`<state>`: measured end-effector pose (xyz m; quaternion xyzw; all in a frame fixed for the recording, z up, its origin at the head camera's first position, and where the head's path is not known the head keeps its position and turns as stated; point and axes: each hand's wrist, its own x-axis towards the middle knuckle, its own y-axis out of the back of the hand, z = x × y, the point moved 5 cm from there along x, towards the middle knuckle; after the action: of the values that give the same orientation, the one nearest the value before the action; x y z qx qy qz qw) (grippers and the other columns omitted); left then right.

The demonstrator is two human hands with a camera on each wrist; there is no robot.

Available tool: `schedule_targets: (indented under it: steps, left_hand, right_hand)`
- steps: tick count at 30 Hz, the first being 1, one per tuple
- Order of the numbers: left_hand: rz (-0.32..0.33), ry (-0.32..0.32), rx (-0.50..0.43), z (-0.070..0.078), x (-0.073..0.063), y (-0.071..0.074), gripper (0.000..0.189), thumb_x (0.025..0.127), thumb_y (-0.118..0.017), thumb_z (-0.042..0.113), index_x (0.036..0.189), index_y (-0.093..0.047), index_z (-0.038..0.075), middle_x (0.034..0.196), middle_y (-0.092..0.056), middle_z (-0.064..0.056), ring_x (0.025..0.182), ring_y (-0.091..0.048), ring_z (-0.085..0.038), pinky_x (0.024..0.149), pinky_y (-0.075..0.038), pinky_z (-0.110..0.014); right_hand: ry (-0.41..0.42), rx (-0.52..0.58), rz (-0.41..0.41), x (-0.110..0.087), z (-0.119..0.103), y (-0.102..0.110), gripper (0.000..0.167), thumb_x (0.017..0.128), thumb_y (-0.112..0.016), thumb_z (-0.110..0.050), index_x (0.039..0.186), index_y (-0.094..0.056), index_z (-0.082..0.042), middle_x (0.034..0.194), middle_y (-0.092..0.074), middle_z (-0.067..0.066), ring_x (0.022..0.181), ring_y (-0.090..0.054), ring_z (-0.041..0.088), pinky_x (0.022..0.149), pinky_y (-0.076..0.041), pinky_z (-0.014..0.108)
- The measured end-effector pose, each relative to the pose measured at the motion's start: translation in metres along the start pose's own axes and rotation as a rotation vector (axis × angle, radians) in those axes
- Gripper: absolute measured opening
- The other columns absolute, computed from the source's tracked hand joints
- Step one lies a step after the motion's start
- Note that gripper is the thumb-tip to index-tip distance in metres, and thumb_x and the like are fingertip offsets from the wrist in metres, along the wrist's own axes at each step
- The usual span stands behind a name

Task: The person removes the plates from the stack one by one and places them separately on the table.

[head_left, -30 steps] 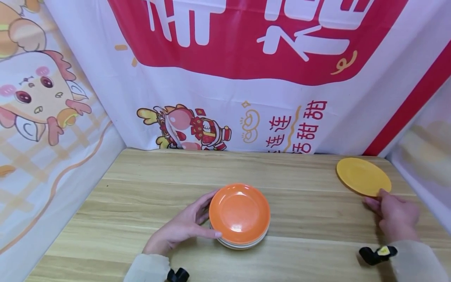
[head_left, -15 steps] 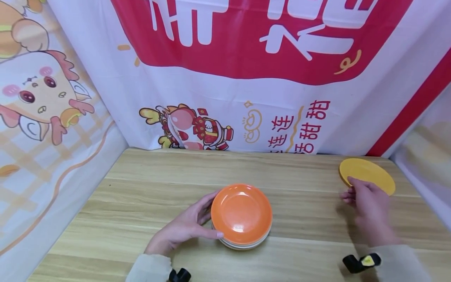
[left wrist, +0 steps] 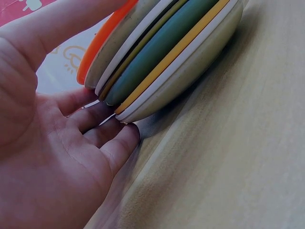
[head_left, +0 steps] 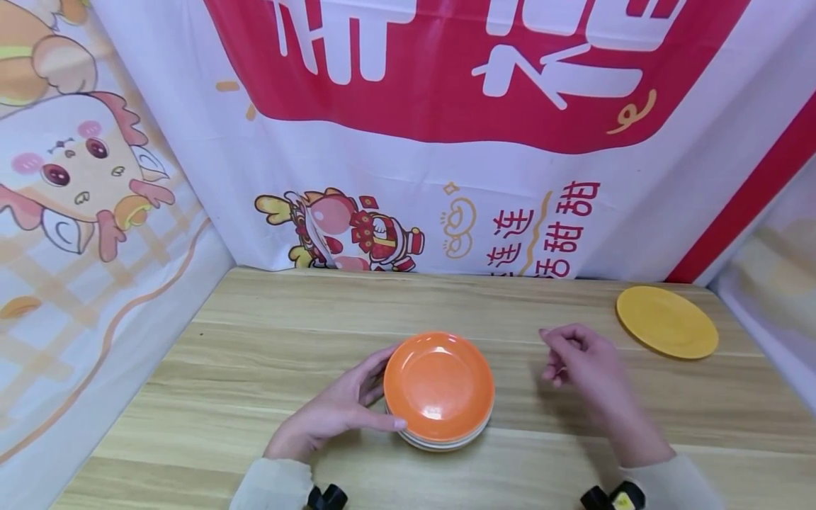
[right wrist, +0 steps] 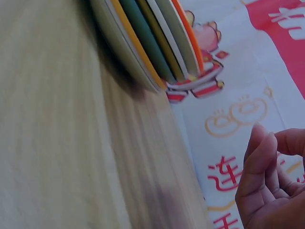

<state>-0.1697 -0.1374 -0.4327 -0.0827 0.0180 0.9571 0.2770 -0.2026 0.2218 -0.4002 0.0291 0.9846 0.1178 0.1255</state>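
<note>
In the head view a stack of small plates stands mid-table, with a glossy orange plate [head_left: 438, 386] on top. My left hand [head_left: 334, 411] holds the stack's left side, thumb at the near rim and fingers round the back. The left wrist view shows white, green and yellow plates [left wrist: 169, 59] under the orange one, with fingertips against their edges. Right of the stack, my right hand [head_left: 586, 361] is in the air, fingers loosely curled and thumb close to the index finger, holding nothing. A yellow plate [head_left: 667, 322] lies flat at the table's back right corner.
The wooden table [head_left: 280, 304] meets a printed cloth [head_left: 382, 156] hanging behind it. More cloth walls stand at the left [head_left: 127, 283] and right. Each wrist wears a black camera mount.
My right hand has let go of the yellow plate at the back right and moved left towards the stack. The yellow plate stays there. My left hand keeps its place on the stack.
</note>
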Motion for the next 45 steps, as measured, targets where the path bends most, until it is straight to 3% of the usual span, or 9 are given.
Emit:
schedule_targets:
  steps: [9,16,25,36,45]
  left_hand:
    - [-0.008,-0.002,-0.003,0.000,0.000,-0.001,0.101,0.086,-0.089,0.008,0.167,-0.034,0.028,0.176,-0.033,0.001,0.161,-0.037,-0.030,0.135,-0.032,-0.046]
    - [-0.006,0.006,-0.002,0.000,0.000,0.000,0.101,0.086,-0.089,0.008,0.167,-0.033,0.028,0.176,-0.032,0.000,0.162,-0.036,-0.032,0.134,-0.032,-0.047]
    - [-0.016,-0.009,-0.007,0.000,0.001,0.001,0.099,0.086,-0.090,0.008,0.166,-0.036,0.027,0.175,-0.035,-0.001,0.161,-0.037,-0.031,0.132,-0.037,-0.043]
    - [-0.020,-0.006,0.001,-0.001,0.001,0.002,0.096,0.089,-0.088,0.010,0.168,-0.034,0.020,0.176,-0.033,-0.009,0.160,-0.037,-0.035,0.133,-0.034,-0.048]
    - [-0.016,0.002,0.006,-0.002,0.001,0.002,0.096,0.088,-0.088,0.011,0.167,-0.035,0.022,0.175,-0.034,-0.006,0.161,-0.036,-0.034,0.133,-0.035,-0.044]
  right_hand:
    - [0.032,-0.073,-0.111,-0.015,0.005,-0.049,0.049,0.102,-0.073,-0.048,0.119,-0.061,-0.004,0.083,-0.065,0.006,0.067,-0.069,0.021,0.057,-0.062,0.028]
    - [0.062,-0.081,-0.169,-0.022,0.009,-0.071,0.043,0.099,-0.078,-0.041,0.115,-0.061,-0.004,0.081,-0.066,0.007,0.064,-0.067,0.022,0.053,-0.060,0.028]
    - [0.003,0.028,-0.174,-0.022,0.018,-0.080,0.041,0.094,-0.085,-0.029,0.112,-0.056,-0.005,0.079,-0.063,0.005,0.062,-0.064,0.020,0.051,-0.055,0.025]
    - [-0.013,0.076,-0.144,-0.022,0.027,-0.084,0.035,0.095,-0.083,-0.023,0.107,-0.056,-0.005,0.077,-0.059,0.004,0.058,-0.060,0.017,0.049,-0.050,0.021]
    - [-0.023,0.128,-0.150,-0.021,0.033,-0.085,0.033,0.096,-0.082,-0.022,0.105,-0.055,-0.005,0.077,-0.059,0.003,0.059,-0.059,0.015,0.051,-0.050,0.021]
